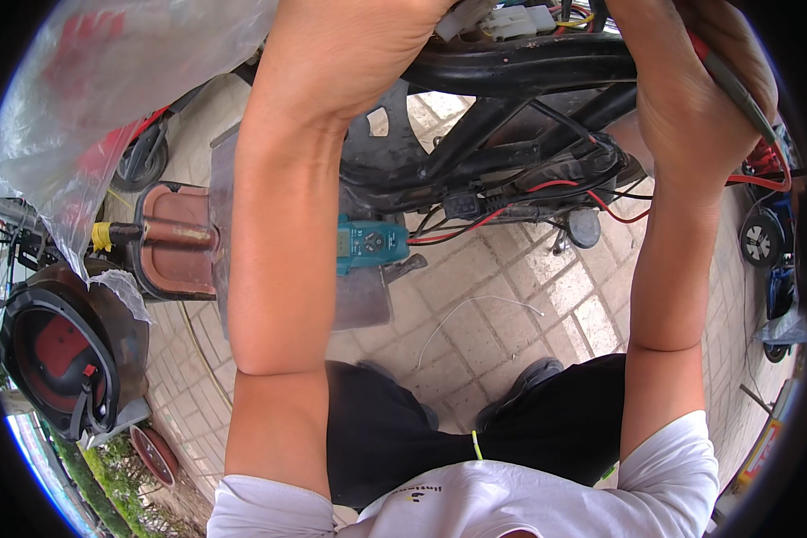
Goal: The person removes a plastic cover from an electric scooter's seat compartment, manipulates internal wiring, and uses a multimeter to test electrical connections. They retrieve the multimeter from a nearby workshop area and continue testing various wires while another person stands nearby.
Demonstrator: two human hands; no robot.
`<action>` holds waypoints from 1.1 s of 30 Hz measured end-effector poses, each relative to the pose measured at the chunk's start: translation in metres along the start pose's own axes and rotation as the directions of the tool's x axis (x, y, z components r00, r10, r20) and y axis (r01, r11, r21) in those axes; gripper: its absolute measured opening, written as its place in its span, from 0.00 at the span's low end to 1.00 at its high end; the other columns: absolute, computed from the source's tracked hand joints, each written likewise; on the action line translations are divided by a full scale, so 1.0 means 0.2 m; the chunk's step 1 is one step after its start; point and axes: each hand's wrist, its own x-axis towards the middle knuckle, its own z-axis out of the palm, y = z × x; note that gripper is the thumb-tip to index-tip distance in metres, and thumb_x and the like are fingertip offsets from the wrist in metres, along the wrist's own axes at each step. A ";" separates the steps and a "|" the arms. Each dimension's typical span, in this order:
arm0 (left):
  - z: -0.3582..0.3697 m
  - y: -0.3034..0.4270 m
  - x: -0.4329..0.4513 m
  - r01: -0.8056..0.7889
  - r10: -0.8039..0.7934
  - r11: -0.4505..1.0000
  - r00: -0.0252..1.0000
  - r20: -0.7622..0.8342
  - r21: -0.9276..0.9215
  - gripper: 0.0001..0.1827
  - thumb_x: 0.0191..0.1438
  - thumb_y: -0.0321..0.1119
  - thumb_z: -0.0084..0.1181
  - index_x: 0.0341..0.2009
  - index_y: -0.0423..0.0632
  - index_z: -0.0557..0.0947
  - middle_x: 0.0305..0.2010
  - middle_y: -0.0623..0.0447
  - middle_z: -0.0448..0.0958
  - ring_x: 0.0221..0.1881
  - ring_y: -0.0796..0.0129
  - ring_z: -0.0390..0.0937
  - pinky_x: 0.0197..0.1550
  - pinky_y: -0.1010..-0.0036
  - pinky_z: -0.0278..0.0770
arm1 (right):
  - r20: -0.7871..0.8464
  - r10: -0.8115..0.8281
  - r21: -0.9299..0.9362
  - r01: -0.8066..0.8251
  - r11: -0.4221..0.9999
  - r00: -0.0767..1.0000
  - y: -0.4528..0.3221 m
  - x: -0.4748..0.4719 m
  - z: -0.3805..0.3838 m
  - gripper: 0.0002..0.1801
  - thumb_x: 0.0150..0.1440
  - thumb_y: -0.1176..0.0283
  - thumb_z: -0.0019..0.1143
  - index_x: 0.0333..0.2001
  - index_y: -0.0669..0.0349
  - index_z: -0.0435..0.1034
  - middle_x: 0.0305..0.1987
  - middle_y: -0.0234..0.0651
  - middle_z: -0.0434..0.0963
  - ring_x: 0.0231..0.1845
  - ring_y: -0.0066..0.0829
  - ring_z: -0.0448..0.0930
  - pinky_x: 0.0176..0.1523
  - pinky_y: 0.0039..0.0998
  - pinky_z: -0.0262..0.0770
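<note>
My left hand (pixel 370 47) reaches up to the black tubular frame (pixel 511 64) of a stripped-down scooter, near white wire connectors (pixel 521 22). Its fingers run past the top of the picture, so their grip is hidden. In my right hand (pixel 699 101), farther right along the frame, is a test probe (pixel 736 84) with a red and grey handle; its tip is out of view. A red test lead (pixel 756 180) trails from the probe's end. Below the frame, a teal handheld meter (pixel 374 243) lies on a flat grey panel (pixel 360 302), with red and black leads plugged into it.
An upturned helmet (pixel 60 363) sits at left beneath clear plastic sheeting (pixel 134 74). A brown padded part (pixel 175 259) adjoins the panel. A thin white wire (pixel 457 306) lies on the brick paving (pixel 491 336) before my shoes. Wheeled vehicles (pixel 760 239) stand at right.
</note>
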 end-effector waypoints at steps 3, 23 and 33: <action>0.01 -0.01 0.01 0.008 -0.008 1.000 1.000 -0.012 -0.010 0.10 0.61 0.28 0.58 0.44 0.35 0.82 0.27 0.58 0.76 0.23 0.80 0.67 0.26 0.85 0.63 | 0.000 -0.009 -0.003 0.009 1.000 1.000 0.02 -0.01 -0.01 0.10 0.57 0.83 0.62 0.44 0.71 0.76 0.34 0.34 0.82 0.32 0.14 0.80 0.36 0.14 0.75; 0.07 0.12 -0.11 -0.175 0.185 0.842 0.982 0.032 0.510 0.16 0.56 0.29 0.59 0.49 0.39 0.78 0.43 0.50 0.70 0.43 0.63 0.70 0.48 0.72 0.69 | 0.008 0.127 -0.051 -0.127 0.991 0.992 -0.03 -0.07 -0.16 0.13 0.61 0.82 0.49 0.49 0.71 0.72 0.49 0.46 0.75 0.50 0.32 0.75 0.56 0.30 0.71; 0.01 1.09 -0.58 0.138 -0.410 0.906 0.513 0.754 0.399 0.17 0.61 0.38 0.58 0.44 0.34 0.79 0.33 0.42 0.77 0.38 0.47 0.77 0.39 0.55 0.74 | -0.028 0.189 0.166 -0.182 0.969 0.982 -0.06 -0.06 -0.19 0.13 0.60 0.79 0.52 0.49 0.70 0.71 0.46 0.44 0.74 0.46 0.31 0.74 0.52 0.31 0.73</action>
